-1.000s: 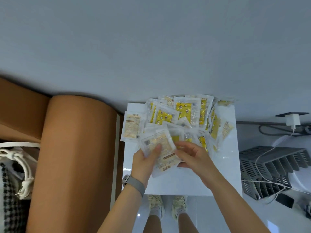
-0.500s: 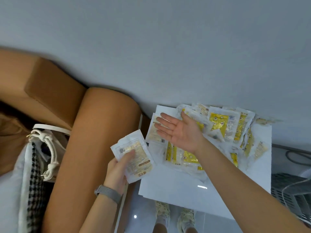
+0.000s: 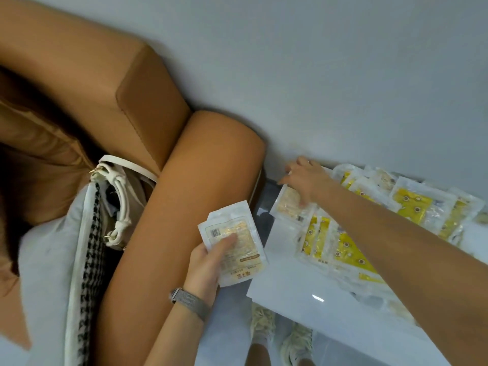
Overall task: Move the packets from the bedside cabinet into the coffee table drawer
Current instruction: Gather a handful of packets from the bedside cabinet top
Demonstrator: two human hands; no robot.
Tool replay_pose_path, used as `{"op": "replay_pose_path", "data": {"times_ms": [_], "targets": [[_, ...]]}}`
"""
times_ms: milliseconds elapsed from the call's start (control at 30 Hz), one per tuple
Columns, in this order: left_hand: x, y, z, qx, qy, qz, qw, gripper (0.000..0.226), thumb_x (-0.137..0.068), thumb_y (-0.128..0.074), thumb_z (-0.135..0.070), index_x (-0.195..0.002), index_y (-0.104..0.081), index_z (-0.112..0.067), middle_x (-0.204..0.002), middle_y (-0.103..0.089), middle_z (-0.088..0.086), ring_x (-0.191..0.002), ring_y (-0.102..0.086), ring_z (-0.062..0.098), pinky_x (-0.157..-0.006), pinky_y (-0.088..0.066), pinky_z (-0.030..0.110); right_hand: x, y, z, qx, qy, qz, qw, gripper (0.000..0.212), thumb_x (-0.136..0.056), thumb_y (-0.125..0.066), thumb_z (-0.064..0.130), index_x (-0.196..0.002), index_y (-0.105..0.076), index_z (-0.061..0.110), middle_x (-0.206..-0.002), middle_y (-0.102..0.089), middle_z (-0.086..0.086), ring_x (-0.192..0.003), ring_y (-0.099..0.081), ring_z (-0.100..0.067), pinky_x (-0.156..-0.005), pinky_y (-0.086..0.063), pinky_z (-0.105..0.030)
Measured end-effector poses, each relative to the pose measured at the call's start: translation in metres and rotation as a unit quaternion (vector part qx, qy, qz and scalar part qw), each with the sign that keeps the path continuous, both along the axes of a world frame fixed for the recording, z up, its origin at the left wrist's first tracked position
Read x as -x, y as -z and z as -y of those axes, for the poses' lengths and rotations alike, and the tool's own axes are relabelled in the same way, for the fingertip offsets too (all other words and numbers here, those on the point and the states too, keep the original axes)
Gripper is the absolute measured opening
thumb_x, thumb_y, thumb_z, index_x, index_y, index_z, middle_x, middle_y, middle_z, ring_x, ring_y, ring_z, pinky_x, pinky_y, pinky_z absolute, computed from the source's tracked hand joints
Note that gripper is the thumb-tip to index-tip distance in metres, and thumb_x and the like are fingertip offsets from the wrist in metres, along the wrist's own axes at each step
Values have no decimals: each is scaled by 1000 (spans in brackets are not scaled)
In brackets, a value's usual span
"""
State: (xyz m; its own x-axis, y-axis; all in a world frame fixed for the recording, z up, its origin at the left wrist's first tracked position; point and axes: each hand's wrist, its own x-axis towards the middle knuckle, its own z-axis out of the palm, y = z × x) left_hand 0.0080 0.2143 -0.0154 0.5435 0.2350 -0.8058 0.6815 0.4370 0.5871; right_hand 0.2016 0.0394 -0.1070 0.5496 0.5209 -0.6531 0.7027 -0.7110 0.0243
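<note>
Head view, looking down: we hold a small stack of packets (image 3: 233, 240) in our left hand (image 3: 208, 262), thumb pressed across the top packet's printed face and fingers curled beneath. The stack hangs in the gap between the brown sofa armrest (image 3: 184, 207) and the white bedside cabinet (image 3: 295, 289). A grey mesh watch band (image 3: 188, 302) circles the left wrist.

Our right hand (image 3: 306, 178) reaches across to the far left corner of the cabinet top and lies on a pale packet (image 3: 286, 204) there, fingers bent down onto it; we cannot tell whether they pinch it or only press it. The remaining packets (image 3: 406, 207), many with yellow panels, lie in a loose overlapping spread across the cabinet top, partly hidden under the right forearm.

A white handbag (image 3: 121, 196) and a houndstooth cushion (image 3: 91, 249) rest on the sofa seat.
</note>
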Motion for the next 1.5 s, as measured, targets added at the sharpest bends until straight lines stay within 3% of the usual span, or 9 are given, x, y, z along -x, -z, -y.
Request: {"op": "replay_pose_path", "data": {"times_ms": [167,300,433,600,700,833,1167,1333,1500], "targets": [[-1,0,-3,0,2,1,1000,16,-88,-61,-11,-103,-68,-9,-97,-75,8,-86,-73,23,-71,-61,36,8,0,9,5,-78,78,994,71,-67,-79,44,-130,-48,31,-139,-39,1,-132,-29,-24,-106,-25,-39],[-4,-2,-3,3,-1,7,1000,15,-89,-60,-9,-102,-68,-10,-95,-76,7,-82,-73,21,-63,-60,32,20,-1,19,-38,-129,121,983,33,-85,-59,11,-116,-52,20,-118,-60,1,-119,-47,-23,-111,-21,-38],[-5,-7,2,4,9,10,1000,15,-90,-59,-9,-101,-67,-12,-91,-76,3,-77,-74,18,-56,-58,28,40,-27,36,-137,85,56,985,20,-95,-54,28,-113,-51,20,-104,-68,-2,-102,-61,-24,-105,-32,-35],[-8,-9,21,-4,56,9,998,16,-89,-60,-12,-103,-68,-12,-95,-76,5,-83,-73,21,-61,-60,33,82,-90,86,-457,521,13,721,16,-85,-67,41,-92,-68,28,-79,-69,11,-73,-65,-3,-65,-52,-26],[-13,-10,43,-6,97,2,995,17,-89,-61,-14,-104,-68,-11,-99,-75,7,-87,-73,24,-69,-61,37,113,-118,137,-520,657,-19,545,6,-80,-71,39,-86,-68,37,-81,-72,19,-80,-67,5,-73,-51,-22],[-19,-11,84,9,153,0,988,21,-89,-61,-13,-108,-67,-7,-101,-74,11,-90,-72,28,-75,-60,41,161,-129,207,-508,786,-4,352,25,-73,-77,35,-94,-71,22,-98,-75,1,-94,-71,-20,-88,-54,-41],[-19,-11,179,-11,286,-9,958,21,-88,-64,-15,-108,-68,-12,-101,-75,4,-93,-71,24,-83,-56,43,254,-77,278,-399,898,56,176,20,-79,-75,34,-92,-65,22,-97,-70,-1,-86,-67,-16,-80,-53,-35],[-12,-9,200,-18,312,-10,950,26,-88,-63,-13,-114,-66,-11,-107,-73,5,-99,-69,25,-90,-53,46,274,-50,288,-402,915,41,13,26,-77,-77,39,-86,-64,19,-93,-71,0,-85,-68,-18,-84,-54,-39],[-9,-7,209,-28,331,-9,943,25,-86,-64,-14,-111,-67,-12,-105,-74,5,-99,-69,26,-92,-52,49,244,-45,301,-388,919,52,57,37,-72,-81,41,-91,-66,13,-90,-69,-2,-77,-66,-15,-71,-53,-30]]}}
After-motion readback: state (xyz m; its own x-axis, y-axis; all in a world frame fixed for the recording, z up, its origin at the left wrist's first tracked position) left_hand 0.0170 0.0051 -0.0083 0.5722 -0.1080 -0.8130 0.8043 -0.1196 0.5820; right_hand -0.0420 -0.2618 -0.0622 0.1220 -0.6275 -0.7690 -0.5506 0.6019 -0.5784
